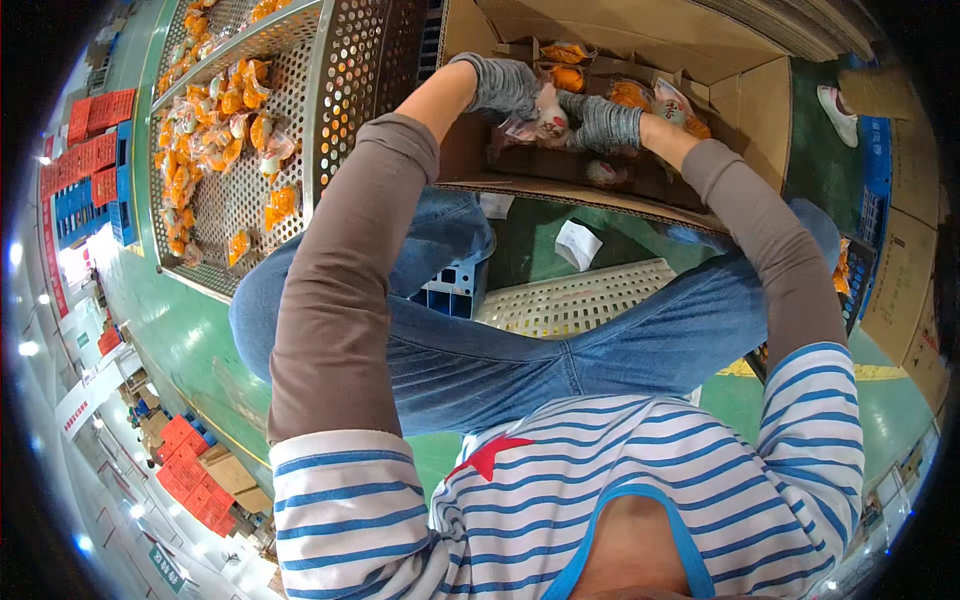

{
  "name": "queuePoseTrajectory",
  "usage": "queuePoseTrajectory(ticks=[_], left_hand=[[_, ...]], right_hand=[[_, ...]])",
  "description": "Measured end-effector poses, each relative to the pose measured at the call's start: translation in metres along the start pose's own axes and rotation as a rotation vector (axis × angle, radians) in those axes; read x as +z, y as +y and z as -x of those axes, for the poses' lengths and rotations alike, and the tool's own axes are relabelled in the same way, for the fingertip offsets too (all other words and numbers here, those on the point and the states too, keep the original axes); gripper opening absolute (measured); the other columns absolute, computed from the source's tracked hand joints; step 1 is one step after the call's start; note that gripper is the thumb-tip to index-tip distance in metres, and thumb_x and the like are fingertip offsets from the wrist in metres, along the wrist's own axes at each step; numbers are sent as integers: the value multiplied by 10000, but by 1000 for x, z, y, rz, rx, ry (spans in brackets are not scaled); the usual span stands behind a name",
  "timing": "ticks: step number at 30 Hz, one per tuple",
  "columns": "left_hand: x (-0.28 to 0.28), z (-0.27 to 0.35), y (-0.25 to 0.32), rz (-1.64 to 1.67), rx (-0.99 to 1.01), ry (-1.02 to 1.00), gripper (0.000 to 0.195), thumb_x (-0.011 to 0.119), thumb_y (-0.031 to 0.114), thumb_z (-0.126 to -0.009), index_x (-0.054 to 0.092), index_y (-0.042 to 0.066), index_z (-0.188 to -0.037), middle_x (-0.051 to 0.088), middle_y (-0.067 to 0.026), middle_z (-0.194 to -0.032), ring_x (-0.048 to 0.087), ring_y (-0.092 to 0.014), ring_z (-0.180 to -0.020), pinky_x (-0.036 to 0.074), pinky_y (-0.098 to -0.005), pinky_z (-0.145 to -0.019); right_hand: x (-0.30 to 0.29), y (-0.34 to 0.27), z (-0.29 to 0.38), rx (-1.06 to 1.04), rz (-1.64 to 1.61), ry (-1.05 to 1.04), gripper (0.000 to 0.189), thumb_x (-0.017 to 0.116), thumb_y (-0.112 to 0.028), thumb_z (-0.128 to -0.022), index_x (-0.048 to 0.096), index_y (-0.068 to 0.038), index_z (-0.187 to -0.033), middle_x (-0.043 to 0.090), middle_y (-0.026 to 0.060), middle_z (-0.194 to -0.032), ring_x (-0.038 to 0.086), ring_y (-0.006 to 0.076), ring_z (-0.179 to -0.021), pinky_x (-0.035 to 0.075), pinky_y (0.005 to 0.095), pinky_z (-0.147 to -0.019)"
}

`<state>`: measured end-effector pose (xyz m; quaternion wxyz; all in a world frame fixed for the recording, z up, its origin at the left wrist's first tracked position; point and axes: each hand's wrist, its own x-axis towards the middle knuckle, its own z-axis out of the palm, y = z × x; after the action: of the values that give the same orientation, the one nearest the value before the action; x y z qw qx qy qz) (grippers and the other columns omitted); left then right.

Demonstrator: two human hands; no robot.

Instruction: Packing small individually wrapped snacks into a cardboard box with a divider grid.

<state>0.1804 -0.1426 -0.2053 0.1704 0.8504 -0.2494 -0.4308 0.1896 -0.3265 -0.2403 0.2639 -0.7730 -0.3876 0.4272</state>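
My left hand, in a grey knitted glove, reaches into an open cardboard box and grips a clear plastic-wrapped packet with red print. My right hand, gloved alike, has its fingers on the packet's other side. Several wrapped orange packets sit between cardboard dividers along the far side of the box. A whitish packet with print stands right of my right hand. Another wrapped packet lies in shadow at the near side. The gloves hide part of the held packet.
A perforated metal bin with many orange packets stands at left. Below the box are a white paper slip, a slotted plastic crate and a blue crate. A person's shoe and cartons are at right.
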Motion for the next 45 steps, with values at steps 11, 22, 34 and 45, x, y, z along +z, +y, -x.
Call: queuePoseTrajectory(ticks=[11,22,34,45], left_hand=[[38,-46,-14,-399,-265,-146,342,668,222,-650,611,30,-927,607,-133,-924,570,-286,-862,449,-379,-745],[75,-69,-41,-185,-414,-67,461,567,266,-717,514,76,-1133,457,-132,-1210,461,-282,-1084,395,-393,-865],[45,-63,-33,-403,-287,-215,399,573,178,-760,499,116,-1146,549,-105,-1084,557,-276,-932,447,-392,-790],[60,-66,-24,-491,-276,-117,355,522,370,-768,614,78,-948,612,-130,-860,589,-296,-779,465,-405,-667]], right_hand=[[68,53,7,-102,257,-14,426,621,-355,-688,544,-2,-913,583,195,-806,561,350,-767,449,394,-658],[54,23,-5,-227,480,-205,174,403,-110,-809,517,6,-869,573,156,-845,555,323,-769,434,364,-680],[55,25,-2,-313,447,-50,179,505,-106,-766,544,-17,-916,551,177,-928,539,316,-865,439,370,-750],[74,46,-15,-314,394,51,197,550,-131,-736,573,2,-879,555,174,-911,514,325,-903,426,374,-780]])
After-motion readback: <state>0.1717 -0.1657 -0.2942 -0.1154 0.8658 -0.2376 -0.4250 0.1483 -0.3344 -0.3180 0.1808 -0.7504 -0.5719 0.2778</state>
